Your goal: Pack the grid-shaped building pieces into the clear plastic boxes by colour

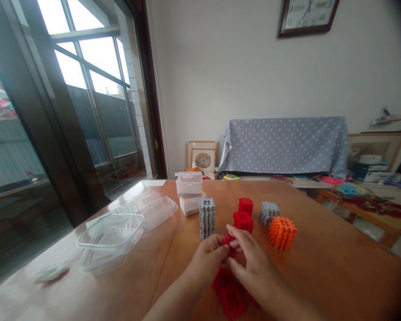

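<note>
My left hand [207, 256] pinches a small red interlocking plastic piece [226, 241] between thumb and fingers. My right hand [254, 258] closes on the same piece from the other side, its fingers bent and partly hiding it. Under my hands lies a group of loose red notched pieces [232, 296], partly covered by my right wrist. Just beyond my fingers stand a red block stack [243, 220] and, behind it, another red stack [245, 205]. A tall grey stack [207, 220] rises beyond my left hand. To the right are a shorter grey stack [269, 213] and an orange stack [283, 232].
Clear plastic tubs [110, 232] and lids sit on the left of the wooden table [321, 263]. Two white boxes [189, 185] are piled behind the tall grey stack. A small pale packet [51, 273] lies near the left edge. Past the table is a dotted cloth cover [284, 145].
</note>
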`<state>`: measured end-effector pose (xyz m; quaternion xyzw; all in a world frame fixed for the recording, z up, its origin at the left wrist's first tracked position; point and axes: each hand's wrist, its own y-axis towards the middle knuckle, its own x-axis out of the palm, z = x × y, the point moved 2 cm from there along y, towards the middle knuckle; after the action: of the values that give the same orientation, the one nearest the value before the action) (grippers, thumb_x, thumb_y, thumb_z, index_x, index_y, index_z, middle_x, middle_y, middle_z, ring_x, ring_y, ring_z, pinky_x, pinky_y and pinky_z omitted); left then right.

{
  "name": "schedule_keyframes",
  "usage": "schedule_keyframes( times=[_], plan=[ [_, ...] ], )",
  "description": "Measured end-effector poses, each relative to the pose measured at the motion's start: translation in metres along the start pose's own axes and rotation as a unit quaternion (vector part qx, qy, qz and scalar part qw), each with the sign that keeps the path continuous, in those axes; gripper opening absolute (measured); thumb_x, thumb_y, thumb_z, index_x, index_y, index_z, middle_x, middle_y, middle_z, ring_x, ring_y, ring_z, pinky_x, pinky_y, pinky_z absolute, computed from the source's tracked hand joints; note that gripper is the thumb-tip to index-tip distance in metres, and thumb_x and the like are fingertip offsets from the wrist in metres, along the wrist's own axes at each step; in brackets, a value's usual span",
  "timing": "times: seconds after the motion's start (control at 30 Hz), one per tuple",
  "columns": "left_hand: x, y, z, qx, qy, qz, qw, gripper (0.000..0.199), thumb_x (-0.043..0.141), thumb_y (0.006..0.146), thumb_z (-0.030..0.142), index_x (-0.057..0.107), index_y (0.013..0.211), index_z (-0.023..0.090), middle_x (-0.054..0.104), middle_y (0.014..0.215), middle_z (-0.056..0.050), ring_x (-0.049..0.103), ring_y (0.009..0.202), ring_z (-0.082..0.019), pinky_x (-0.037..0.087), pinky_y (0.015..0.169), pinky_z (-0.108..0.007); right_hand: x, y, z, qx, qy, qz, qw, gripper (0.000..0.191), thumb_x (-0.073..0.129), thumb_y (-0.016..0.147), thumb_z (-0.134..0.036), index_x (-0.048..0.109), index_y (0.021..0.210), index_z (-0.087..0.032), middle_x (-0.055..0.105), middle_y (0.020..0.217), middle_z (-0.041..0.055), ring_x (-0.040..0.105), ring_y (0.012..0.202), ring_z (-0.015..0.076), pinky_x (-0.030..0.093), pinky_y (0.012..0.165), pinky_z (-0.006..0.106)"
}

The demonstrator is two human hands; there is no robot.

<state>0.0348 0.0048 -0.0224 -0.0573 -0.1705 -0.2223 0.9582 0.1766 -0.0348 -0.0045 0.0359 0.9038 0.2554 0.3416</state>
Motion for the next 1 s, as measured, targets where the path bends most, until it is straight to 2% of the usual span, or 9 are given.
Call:
schedule_keyframes(
  times=[0.1,0.27,0.47,0.7,1.0],
  plan=[
    [-0.003,0.001,0.000,-0.011,-0.067,0.009,0.998,0.025,0.076,0.077,0.031,0.060,0.089,0.015,0.067,0.079,-0.003,0.060,0.067,-0.013,0.046,0.070,-0.027,-0.005,0.001,-0.001,-0.001,0.010,0.017,1.000,0.056,0.055,0.085,-0.019,0.047,0.140,-0.029,0.058,0.130,0.0080,0.065,0.105,0.0215,0.056,0.093,0.039],
    [-0.006,-0.002,0.007,-0.038,-0.135,0.025,0.990,0.020,0.072,0.078,0.026,0.058,0.090,0.017,0.072,0.088,-0.009,0.069,0.074,-0.018,0.049,0.074,-0.031,-0.017,0.004,0.008,0.039,0.004,0.079,0.996,0.030,0.053,0.090,-0.027,0.059,0.119,-0.026,0.064,0.106,0.0064,0.065,0.091,0.0203,0.056,0.082,0.035],
    [-0.005,-0.006,0.013,-0.052,-0.160,0.014,0.986,0.016,0.068,0.083,0.026,0.058,0.093,0.018,0.074,0.096,-0.011,0.073,0.084,-0.022,0.052,0.080,-0.034,-0.015,0.006,0.014,0.069,0.003,0.043,0.997,0.024,0.057,0.088,-0.029,0.060,0.111,-0.025,0.063,0.100,0.0043,0.063,0.083,0.0186,0.054,0.076,0.033],
    [-0.003,-0.005,0.015,-0.046,-0.177,-0.003,0.983,0.016,0.067,0.084,0.025,0.057,0.095,0.017,0.074,0.096,-0.011,0.073,0.090,-0.024,0.052,0.085,-0.037,-0.009,0.006,0.010,0.065,0.003,0.020,0.998,0.015,0.059,0.088,-0.028,0.062,0.102,-0.023,0.064,0.096,0.0034,0.063,0.084,0.0189,0.052,0.075,0.032],
    [-0.001,-0.009,0.018,-0.061,-0.171,-0.007,0.983,0.016,0.062,0.084,0.018,0.059,0.100,0.016,0.075,0.099,-0.012,0.073,0.094,-0.023,0.051,0.084,-0.033,-0.007,0.007,0.016,0.049,0.014,0.027,0.998,0.010,0.056,0.092,-0.029,0.062,0.097,-0.024,0.066,0.093,0.0025,0.063,0.085,0.0192,0.050,0.075,0.031]
  ],
)
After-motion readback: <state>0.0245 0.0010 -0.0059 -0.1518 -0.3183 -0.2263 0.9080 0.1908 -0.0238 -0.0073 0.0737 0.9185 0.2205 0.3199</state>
